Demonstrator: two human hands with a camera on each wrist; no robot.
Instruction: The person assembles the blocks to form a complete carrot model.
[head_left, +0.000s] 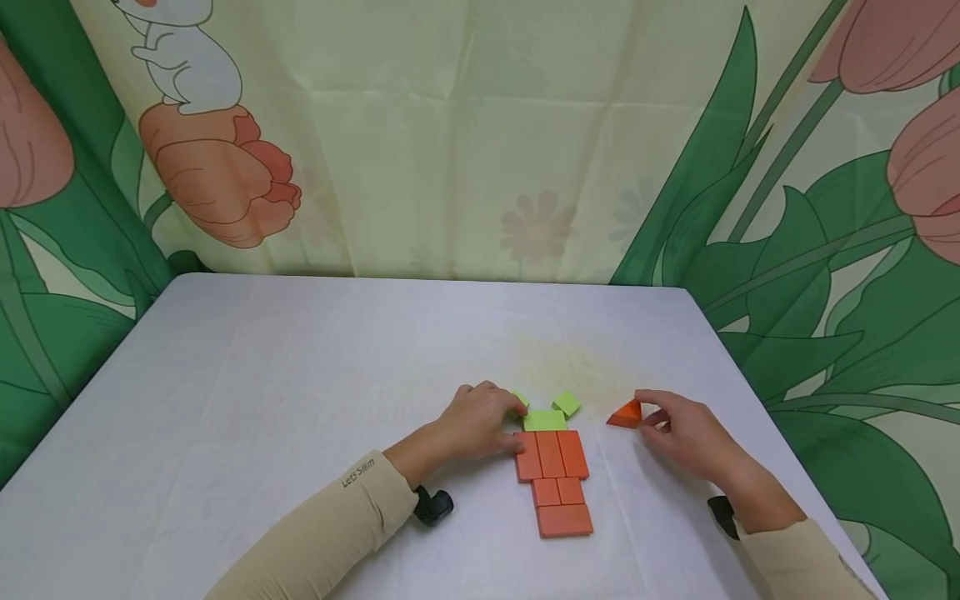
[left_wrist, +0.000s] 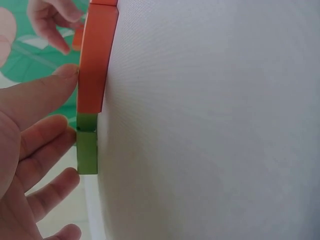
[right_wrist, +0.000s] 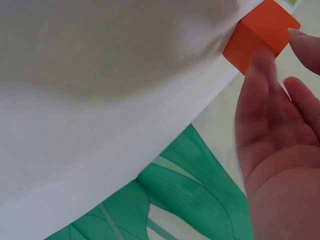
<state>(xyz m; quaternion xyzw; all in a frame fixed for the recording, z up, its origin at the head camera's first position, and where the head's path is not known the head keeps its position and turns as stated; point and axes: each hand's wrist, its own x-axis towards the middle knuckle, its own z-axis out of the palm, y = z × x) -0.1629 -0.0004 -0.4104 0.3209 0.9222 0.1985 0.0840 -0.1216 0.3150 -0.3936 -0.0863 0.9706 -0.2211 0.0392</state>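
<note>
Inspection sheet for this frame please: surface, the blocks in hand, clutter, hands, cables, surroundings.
Surface: white table, faint yellowish stain behind the blocks.
Job's things: orange blocks laid flat in a tapering shape; green blocks at its far end, one green square slightly apart; orange triangle lies apart to the right.
Clutter: nothing seen.
Hands: left hand rests with fingertips against the left edge of the orange and green blocks; right hand touches the orange triangle with fingertips, grip unclear.
Cables: nothing seen; a dark wrist camera on each forearm.
Surroundings: floral curtain with tulips, leaves and a rabbit behind and beside the table.
</note>
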